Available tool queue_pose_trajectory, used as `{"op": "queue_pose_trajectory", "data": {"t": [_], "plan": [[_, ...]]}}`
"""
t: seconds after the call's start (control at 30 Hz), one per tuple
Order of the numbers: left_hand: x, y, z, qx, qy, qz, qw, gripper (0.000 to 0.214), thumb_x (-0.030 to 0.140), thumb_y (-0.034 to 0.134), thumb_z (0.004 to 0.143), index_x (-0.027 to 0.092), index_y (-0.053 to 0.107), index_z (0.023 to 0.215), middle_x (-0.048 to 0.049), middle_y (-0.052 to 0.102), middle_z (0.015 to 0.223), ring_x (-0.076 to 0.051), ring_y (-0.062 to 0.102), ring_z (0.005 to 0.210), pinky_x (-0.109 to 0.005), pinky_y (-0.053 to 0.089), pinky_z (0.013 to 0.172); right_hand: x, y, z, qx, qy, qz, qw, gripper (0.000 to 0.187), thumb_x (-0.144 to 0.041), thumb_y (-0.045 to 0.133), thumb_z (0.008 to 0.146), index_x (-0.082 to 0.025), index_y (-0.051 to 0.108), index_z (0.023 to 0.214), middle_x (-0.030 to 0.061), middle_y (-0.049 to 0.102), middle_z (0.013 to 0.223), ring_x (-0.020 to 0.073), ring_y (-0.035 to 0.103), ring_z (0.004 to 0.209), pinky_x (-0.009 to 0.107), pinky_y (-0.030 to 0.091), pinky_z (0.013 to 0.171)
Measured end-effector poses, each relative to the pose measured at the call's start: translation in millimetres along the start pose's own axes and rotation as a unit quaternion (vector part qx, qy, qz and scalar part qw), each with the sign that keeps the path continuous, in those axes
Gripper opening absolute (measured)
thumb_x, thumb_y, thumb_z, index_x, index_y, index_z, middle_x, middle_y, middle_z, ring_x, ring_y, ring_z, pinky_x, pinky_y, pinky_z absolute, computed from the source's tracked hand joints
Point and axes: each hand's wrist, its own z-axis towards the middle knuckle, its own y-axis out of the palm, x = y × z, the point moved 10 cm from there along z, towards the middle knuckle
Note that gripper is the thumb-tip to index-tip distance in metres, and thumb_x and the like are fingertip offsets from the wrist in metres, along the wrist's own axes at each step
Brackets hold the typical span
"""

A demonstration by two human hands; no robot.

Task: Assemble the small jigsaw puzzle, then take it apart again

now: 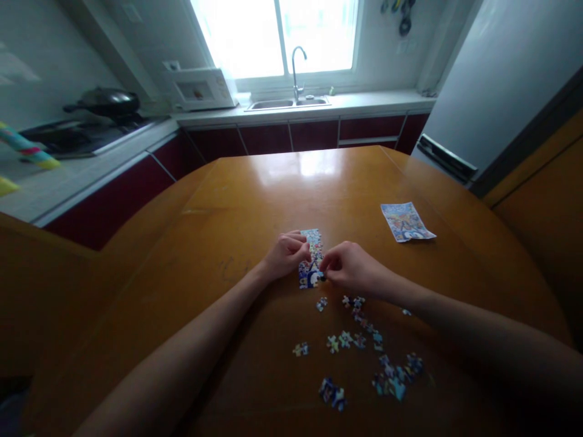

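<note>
A partly joined jigsaw puzzle [314, 247], a narrow upright strip of colourful pieces, lies on the wooden table between my hands. My left hand [288, 254] rests along its left edge, fingers curled and pressed on the pieces. At the lower right edge of the strip, my right hand [350, 265] has thumb and fingers pinched on a small dark puzzle piece [321, 277], mostly covered by the fingertips. Below the hands, loose pieces lie scattered: a single one [322, 303] near the strip, a curved row [359, 315], and a cluster [395, 377] under my right forearm.
A creased picture sheet [407, 221] lies on the table [237, 200] to the right. More pieces [332, 393] sit near the front. Beyond the table are a counter with a sink [273, 104], a microwave [200, 90], a wok [109, 102] and a fridge [496, 91] at right.
</note>
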Motion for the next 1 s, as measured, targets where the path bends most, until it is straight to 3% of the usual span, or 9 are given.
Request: {"op": "queue_pose_trajectory", "data": {"t": [0.23,0.47,0.67,1.0], "plan": [[13,15.5,-3,-0.099,0.040,-0.038,0.994,0.047,0.029,0.043,0.095,0.019,0.068,0.056,-0.0028,0.059,0.055,-0.014,0.049,0.060,-0.030,0.041,0.066,21,14,4,-0.025,0.046,0.057,0.997,0.012,-0.007,0.062,0.069,-0.014,0.071,0.071,0.0048,0.070,0.061,0.0141,0.064,0.055,0.021,0.042,0.046],[12,27.4,-6,-0.155,0.047,-0.023,0.987,0.048,0.029,0.043,0.094,0.019,0.065,0.052,-0.0025,0.062,0.057,-0.013,0.047,0.057,-0.033,0.045,0.075,28,27,2,-0.056,0.069,0.103,0.991,0.008,-0.008,0.062,0.070,-0.014,0.067,0.069,0.0027,0.065,0.054,0.0138,0.062,0.047,0.019,0.042,0.041],[14,27.7,-6,-0.153,0.062,-0.012,0.986,0.044,0.022,0.045,0.092,0.020,0.066,0.053,-0.0008,0.059,0.055,-0.012,0.048,0.056,-0.033,0.043,0.076,33,27,5,-0.055,0.064,0.078,0.993,0.007,-0.010,0.063,0.069,-0.015,0.068,0.068,0.0025,0.066,0.055,0.0132,0.061,0.047,0.019,0.039,0.041],[15,29.5,-6,-0.160,0.056,-0.011,0.985,0.046,0.025,0.043,0.093,0.020,0.064,0.053,-0.0010,0.060,0.057,-0.012,0.048,0.055,-0.034,0.043,0.078,30,22,5,-0.035,0.042,0.024,0.998,0.006,-0.012,0.063,0.068,-0.017,0.067,0.068,0.0023,0.065,0.062,0.0122,0.057,0.053,0.021,0.035,0.045]]}}
